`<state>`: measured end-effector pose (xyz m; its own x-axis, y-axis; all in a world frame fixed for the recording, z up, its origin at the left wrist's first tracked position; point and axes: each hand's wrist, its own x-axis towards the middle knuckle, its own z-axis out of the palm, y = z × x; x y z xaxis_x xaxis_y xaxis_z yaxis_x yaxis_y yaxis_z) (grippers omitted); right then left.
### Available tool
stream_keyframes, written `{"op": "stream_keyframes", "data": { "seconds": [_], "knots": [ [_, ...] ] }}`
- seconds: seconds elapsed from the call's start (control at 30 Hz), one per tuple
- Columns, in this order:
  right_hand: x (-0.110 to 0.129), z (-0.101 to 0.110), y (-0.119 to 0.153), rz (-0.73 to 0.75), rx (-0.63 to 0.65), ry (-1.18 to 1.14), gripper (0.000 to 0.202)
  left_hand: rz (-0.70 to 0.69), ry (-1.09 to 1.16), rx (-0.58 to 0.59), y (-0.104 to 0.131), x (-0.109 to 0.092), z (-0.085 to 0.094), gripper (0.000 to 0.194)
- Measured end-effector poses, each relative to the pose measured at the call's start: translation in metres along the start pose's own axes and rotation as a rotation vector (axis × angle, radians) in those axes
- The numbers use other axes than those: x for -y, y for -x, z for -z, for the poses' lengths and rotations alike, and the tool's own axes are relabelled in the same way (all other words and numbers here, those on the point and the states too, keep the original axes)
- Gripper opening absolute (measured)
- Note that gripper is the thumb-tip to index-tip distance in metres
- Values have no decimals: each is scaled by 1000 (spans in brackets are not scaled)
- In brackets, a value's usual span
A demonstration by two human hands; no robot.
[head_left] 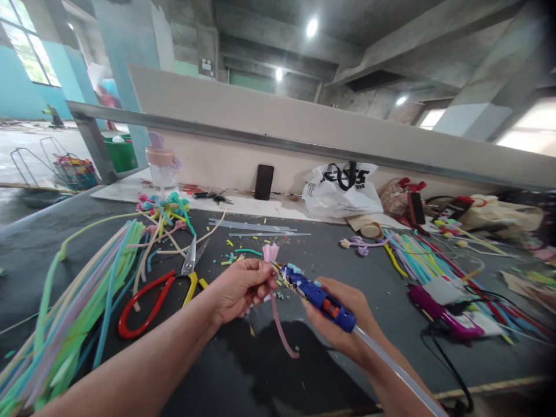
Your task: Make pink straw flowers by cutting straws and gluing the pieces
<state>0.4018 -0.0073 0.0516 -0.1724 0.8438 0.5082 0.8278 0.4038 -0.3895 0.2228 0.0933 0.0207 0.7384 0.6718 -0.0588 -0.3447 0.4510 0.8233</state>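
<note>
Between the thumb and fingers of my left hand (249, 286) is a pink pipe-cleaner flower (270, 252), its petals fanned upward and its pink stem (280, 330) hanging below. My right hand (343, 307) is wrapped round a blue hot glue gun (317, 294) with a clear glue stick (391, 359) in its back end. The gun's nozzle points left and meets the base of the petals; whether it touches is too small to tell. Scissors (189, 266) with red and yellow handles lie open left of my left hand.
Bundles of coloured pipe cleaners lie at the left (87, 295) and right (428, 260). Spare glue sticks (269, 234), a phone (264, 182), a white bag (343, 191) and a cup (161, 165) are farther back. A purple glue gun (447, 315) with a black cord lies at the right.
</note>
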Motion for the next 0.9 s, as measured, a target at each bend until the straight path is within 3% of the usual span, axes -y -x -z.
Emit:
{"op": "stream_keyframes", "data": {
  "seconds": [0.4,0.9],
  "knots": [
    [2,2,-3,-40,41,93,18,0,-29,-3,0,0,0,22],
    [-6,-4,-1,-5,-42,115,21,2,-31,-1,-1,1,3,23]
  ]
}}
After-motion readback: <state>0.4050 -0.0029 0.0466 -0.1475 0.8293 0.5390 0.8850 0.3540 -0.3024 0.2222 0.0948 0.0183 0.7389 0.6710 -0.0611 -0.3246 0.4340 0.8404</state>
